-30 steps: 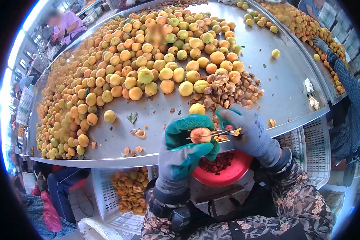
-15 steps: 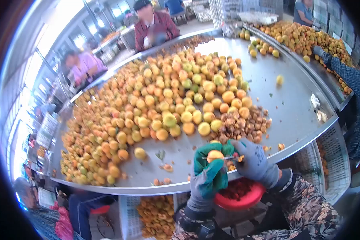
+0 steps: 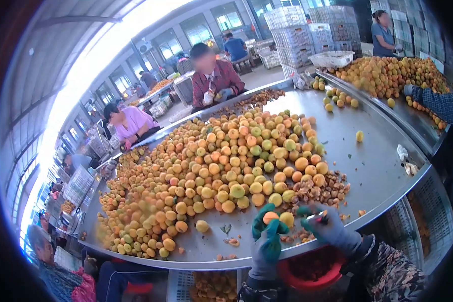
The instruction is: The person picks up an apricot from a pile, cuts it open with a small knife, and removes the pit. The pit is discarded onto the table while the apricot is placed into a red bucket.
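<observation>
Left hand (image 3: 266, 244), green-palmed glove: fingers curled round one apricot (image 3: 270, 217), up over the steel table (image 3: 360, 173) by its near edge. I'd seat that fruit firmly without squashing it, thumb and fingertips clear of the tool's line. Second apricot (image 3: 287, 219) sits just right of it, between my hands; I'd leave it room so it doesn't get knocked. Brown heap (image 3: 319, 190), pits by the look of it, is just behind; I'd stay clear. Right hand (image 3: 333, 231): closed on a small tool (image 3: 318, 218), apart from the held fruit. I'd steady that wrist and line up the tip before contact.

Visibility, left to right: white crate (image 3: 178, 284) cut off by the bottom of the view. Held fruit's lower part is behind my fingers. Can't tell if the second apricot touches the glove or only rests on the table. Red basin (image 3: 285, 278) runs under the table lip; contents too dark to sort. Right glove is blurred, so finger placement and tool tip don't read.
</observation>
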A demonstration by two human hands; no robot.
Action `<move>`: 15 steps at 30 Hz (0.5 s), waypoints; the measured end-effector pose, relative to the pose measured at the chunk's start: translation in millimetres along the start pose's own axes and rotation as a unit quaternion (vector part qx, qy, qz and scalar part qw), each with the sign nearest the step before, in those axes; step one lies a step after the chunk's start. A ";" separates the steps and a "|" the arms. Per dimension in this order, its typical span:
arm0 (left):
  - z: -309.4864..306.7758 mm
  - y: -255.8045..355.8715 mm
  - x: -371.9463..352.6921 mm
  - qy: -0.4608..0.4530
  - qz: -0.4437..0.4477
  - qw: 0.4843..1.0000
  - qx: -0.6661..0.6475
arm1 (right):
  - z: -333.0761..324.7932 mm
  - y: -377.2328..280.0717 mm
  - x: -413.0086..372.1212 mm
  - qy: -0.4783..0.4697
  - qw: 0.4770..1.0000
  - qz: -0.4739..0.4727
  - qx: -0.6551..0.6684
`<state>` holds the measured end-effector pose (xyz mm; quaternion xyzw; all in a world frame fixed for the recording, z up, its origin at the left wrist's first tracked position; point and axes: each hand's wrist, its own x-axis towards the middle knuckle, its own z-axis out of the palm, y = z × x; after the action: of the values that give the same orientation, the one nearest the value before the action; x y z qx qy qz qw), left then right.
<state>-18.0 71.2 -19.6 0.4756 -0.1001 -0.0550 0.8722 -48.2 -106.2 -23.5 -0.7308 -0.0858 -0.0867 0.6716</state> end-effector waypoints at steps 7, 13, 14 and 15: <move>29.7 -3.2 -8.3 -0.116 0.115 0.965 0.205 | -5.5 -1.0 2.8 -0.057 0.996 0.045 0.060; 21.1 -15.8 -8.7 -0.105 0.031 0.991 0.075 | -13.3 -2.6 5.4 -0.070 0.996 -0.036 0.036; 20.7 -17.0 -9.1 -0.106 0.029 0.991 0.076 | -14.1 0.0 5.2 -0.068 0.996 -0.034 0.038; 19.7 -18.3 -8.4 -0.115 0.040 0.988 0.096 | -14.5 2.1 5.5 -0.070 0.996 -0.021 0.054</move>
<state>-30.7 46.8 -25.6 0.5429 -0.2231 -0.0645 0.8070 -42.5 -120.8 -23.1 -0.6961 -0.1525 -0.0441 0.7002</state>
